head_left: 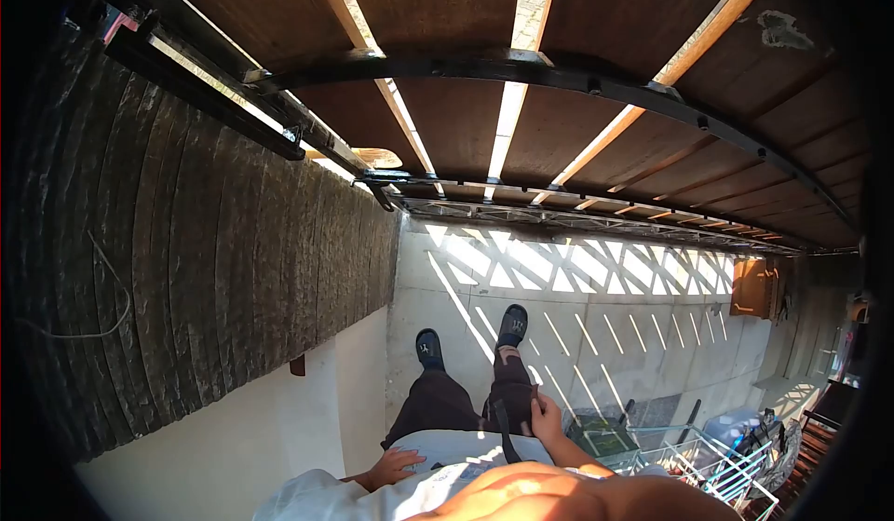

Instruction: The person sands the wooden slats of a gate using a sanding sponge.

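Note:
My left hand rests against the light shirt at my waist, its fingers spread. On the other side, my right hand is closed near my thigh, beside a dark strap that hangs from my waist. What its fingers hold, if anything, is too small to tell. Below are my dark trousers and two dark slippers on the pale tiled floor.
A slatted wooden gate with a black metal frame stands ahead. Stone-textured wall runs along the left. A drying rack is at the lower right, with a wooden box farther back.

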The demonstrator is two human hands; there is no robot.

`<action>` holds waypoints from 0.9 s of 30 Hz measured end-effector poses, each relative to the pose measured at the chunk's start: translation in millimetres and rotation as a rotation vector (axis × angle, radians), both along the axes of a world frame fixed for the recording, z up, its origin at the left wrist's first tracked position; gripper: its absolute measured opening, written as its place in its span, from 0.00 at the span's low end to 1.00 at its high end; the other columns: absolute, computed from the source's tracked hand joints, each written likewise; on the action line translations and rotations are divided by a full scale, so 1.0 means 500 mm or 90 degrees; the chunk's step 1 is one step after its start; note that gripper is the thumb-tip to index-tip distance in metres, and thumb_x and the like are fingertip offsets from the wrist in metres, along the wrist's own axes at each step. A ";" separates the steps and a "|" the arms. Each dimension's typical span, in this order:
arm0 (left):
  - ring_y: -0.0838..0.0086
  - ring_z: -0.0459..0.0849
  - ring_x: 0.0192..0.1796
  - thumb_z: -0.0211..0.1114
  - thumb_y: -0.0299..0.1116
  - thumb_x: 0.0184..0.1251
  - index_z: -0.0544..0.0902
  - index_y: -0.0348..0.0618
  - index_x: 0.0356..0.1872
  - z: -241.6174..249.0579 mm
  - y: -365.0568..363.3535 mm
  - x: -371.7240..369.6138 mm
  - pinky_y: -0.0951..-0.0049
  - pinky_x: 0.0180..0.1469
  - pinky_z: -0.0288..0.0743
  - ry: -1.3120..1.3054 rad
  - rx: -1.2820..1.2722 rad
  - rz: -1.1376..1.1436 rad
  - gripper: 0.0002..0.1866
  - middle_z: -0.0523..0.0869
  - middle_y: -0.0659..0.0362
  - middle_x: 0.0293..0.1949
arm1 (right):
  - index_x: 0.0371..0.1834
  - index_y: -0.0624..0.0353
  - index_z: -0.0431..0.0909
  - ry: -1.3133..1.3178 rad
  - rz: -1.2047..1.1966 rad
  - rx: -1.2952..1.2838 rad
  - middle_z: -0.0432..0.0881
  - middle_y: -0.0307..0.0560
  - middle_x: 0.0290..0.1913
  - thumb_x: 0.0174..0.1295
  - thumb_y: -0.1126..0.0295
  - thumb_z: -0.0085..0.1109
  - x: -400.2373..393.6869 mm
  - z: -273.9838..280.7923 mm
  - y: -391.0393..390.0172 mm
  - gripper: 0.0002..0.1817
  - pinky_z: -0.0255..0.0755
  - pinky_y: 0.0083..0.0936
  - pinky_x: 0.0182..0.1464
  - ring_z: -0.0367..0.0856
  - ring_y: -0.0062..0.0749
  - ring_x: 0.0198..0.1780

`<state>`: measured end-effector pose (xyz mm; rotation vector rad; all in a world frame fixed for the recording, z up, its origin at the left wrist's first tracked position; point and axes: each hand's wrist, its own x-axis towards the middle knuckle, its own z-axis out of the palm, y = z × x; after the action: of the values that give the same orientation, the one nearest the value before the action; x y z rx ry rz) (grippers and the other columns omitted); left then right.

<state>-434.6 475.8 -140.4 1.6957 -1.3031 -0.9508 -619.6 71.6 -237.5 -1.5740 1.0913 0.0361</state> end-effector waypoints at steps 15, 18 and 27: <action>0.55 0.79 0.70 0.67 0.43 0.69 0.83 0.62 0.47 -0.113 0.106 -0.110 0.40 0.63 0.68 -0.048 -0.002 0.044 0.09 0.79 0.59 0.73 | 0.58 0.68 0.82 0.054 0.067 -0.050 0.90 0.57 0.44 0.75 0.70 0.58 0.021 -0.005 -0.003 0.15 0.80 0.33 0.51 0.90 0.38 0.48; 0.56 0.79 0.70 0.67 0.46 0.69 0.84 0.61 0.52 -0.091 0.089 -0.096 0.45 0.62 0.70 -0.060 -0.040 0.058 0.13 0.78 0.58 0.74 | 0.56 0.68 0.83 0.041 0.153 -0.172 0.89 0.58 0.43 0.74 0.68 0.60 0.027 -0.003 -0.008 0.15 0.80 0.35 0.51 0.90 0.41 0.47; 0.58 0.88 0.52 0.66 0.30 0.70 0.85 0.44 0.59 0.020 -0.317 0.362 0.57 0.55 0.79 -0.054 0.097 0.122 0.18 0.91 0.55 0.49 | 0.54 0.66 0.84 0.052 0.147 -0.131 0.89 0.59 0.44 0.74 0.67 0.62 0.037 -0.011 -0.003 0.14 0.80 0.37 0.51 0.89 0.43 0.47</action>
<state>-253.8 317.2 -130.6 1.9578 -1.1216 -0.8916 -601.3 69.9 -243.0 -1.8936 0.9960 0.1483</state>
